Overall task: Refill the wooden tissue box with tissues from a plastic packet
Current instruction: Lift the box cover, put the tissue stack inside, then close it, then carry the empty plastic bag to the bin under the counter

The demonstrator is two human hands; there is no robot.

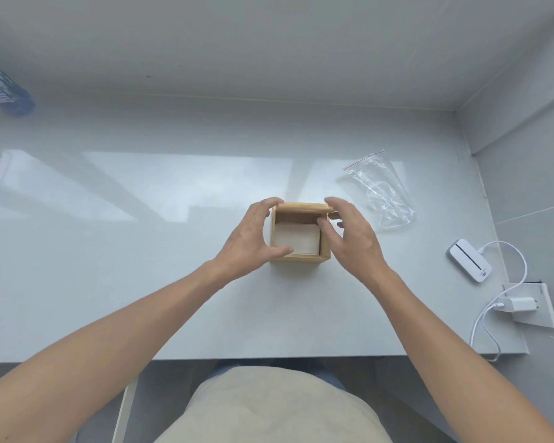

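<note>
Your left hand [249, 238] cups the left wall of the wooden tissue box [298, 233]: the thumb lies along the near-left rim, the fingers curl over the far-left corner, so the hand is closed around the box. Your right hand [349, 233] sits at the right side, fingers partly spread; the fingertips touch the right end of the wooden lid [304, 207], which lies across the far edge of the box, and the thumb dips just inside the right wall. Whether the right hand actually grips the lid or only rests against it, I cannot tell. The box stands upright, open on top, near the middle of the pale table [141, 251]. Inside it lies a white stack of tissues [296, 239], sitting below the rim. Right and slightly far of the box, close to your right hand but apart from it, a clear plastic packet [379, 187] with a red zip strip lies flat and crumpled. Further right, near the table's edge, a white device [469, 260] connects by a white cable [493, 314] to a charger [515, 304] in a wall socket. At far left, a blue wrapped pack [4, 87] lies by the wall.
</note>
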